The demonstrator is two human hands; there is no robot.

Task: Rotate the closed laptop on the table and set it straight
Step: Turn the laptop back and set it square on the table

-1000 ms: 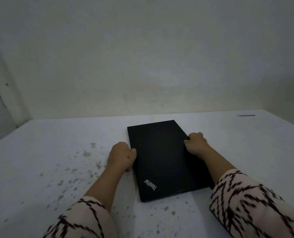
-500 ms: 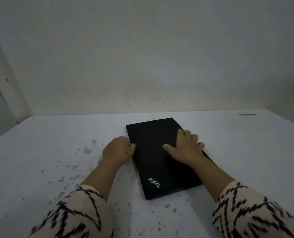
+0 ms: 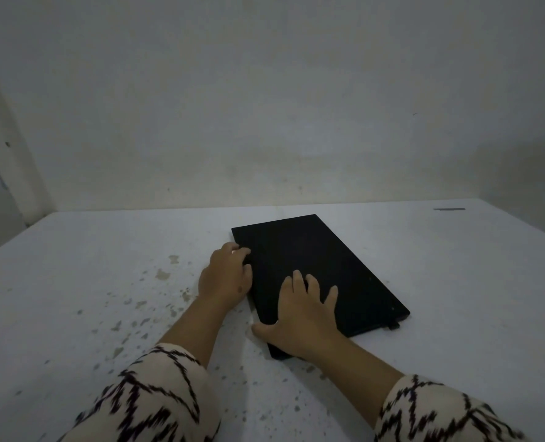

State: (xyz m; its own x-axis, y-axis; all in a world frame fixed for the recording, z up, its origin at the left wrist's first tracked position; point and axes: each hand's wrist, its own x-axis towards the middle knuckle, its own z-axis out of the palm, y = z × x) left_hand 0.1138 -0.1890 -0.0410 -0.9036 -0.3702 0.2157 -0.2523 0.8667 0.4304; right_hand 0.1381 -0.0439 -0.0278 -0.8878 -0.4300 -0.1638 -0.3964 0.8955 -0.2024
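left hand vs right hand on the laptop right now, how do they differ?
The left hand curls around the laptop at its left long edge, with its fingers bent; the right hand lies flat on the lid with fingers spread. The left hand sits farther up that side; the right hand covers the near corner, its thumb out over the table. Both touch the laptop, and both arms wear patterned sleeves.

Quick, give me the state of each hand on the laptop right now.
Left hand: curled over the left edge of the laptop, gripping it.
Right hand: open, fingers spread, palm flat on the lid near its near corner, holding nothing.
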